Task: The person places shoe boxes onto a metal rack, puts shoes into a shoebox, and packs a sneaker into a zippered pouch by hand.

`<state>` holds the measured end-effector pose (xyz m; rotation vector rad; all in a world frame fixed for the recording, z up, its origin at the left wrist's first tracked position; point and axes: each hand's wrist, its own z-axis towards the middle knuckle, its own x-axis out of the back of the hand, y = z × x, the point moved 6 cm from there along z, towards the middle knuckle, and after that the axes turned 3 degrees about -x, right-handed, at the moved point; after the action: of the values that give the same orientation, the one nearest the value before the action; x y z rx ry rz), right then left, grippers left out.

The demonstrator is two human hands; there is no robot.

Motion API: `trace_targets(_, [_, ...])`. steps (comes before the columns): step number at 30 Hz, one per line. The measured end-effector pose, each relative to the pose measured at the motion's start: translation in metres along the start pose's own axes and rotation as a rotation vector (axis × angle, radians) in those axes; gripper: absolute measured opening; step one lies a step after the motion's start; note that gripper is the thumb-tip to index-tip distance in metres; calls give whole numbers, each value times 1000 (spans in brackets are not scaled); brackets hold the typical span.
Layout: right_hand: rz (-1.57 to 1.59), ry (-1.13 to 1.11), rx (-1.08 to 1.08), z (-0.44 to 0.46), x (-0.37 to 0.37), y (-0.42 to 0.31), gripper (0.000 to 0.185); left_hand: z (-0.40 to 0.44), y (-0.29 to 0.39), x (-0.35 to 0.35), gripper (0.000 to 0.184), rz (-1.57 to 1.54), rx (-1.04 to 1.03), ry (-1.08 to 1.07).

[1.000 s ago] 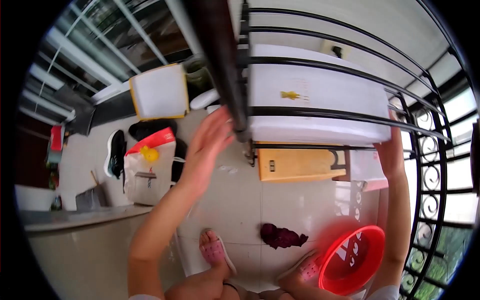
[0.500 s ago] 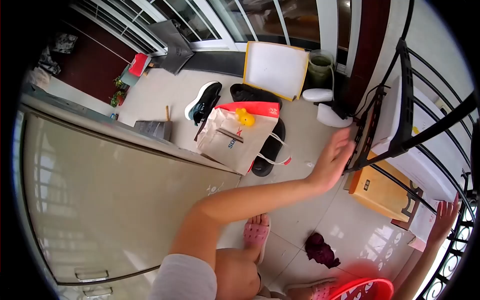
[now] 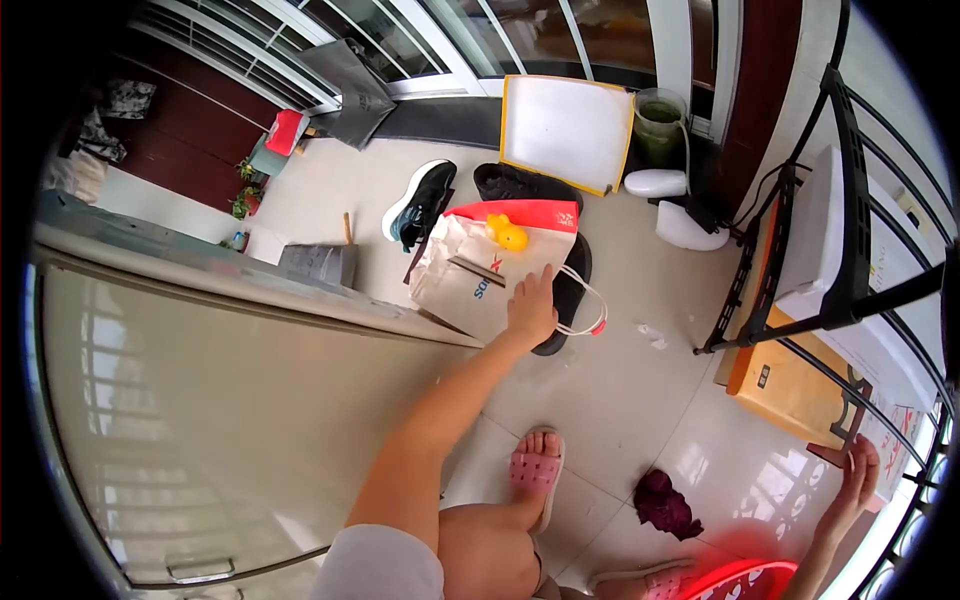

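A cream-and-red paper bag (image 3: 462, 262) lies on the tiled floor (image 3: 640, 390), a yellow rounded object (image 3: 507, 233) and a thin brown strip (image 3: 477, 271) on top, as our left hand (image 3: 532, 312) reaches over its edge beside the white cord handle (image 3: 598, 300). Our left fingers are extended and released, grasping nothing; whether they touch the bag, we cannot tell. Our right hand (image 3: 855, 478), fingers partly bent, is at the white box with red lettering (image 3: 893, 440), low by the black metal rack (image 3: 853, 200); we cannot tell whether it grips. Near that box sits an orange-yellow box (image 3: 790, 385). Around the bag we see black footwear, including a white-soled shoe (image 3: 420, 200), and beyond it a yellow-edged white board (image 3: 566, 130) beside a green-filled container (image 3: 660, 125). Nearer us, a dark red cloth (image 3: 665, 505) lies by a red basin (image 3: 740, 582), partly in view.
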<state>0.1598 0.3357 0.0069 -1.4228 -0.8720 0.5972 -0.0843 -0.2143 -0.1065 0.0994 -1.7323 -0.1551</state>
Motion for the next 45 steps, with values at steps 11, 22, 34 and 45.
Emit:
trace_targets(11, [-426,-97,376,-17,-69,-22,22,-9,3,-17,61,214,-92,20])
trace_targets(22, [-944,-121,509,-13,-97,-13,31,-10,3,-22,63,200,-106,-24])
trace_targets(34, [-748,-86,447,-17,-97,-18,32,-13,4,-14,74,187,-105,-43])
trace_targets(45, [-770,-116,526,-36,-97,-36,30,-24,8,-18,67,157,-161,46])
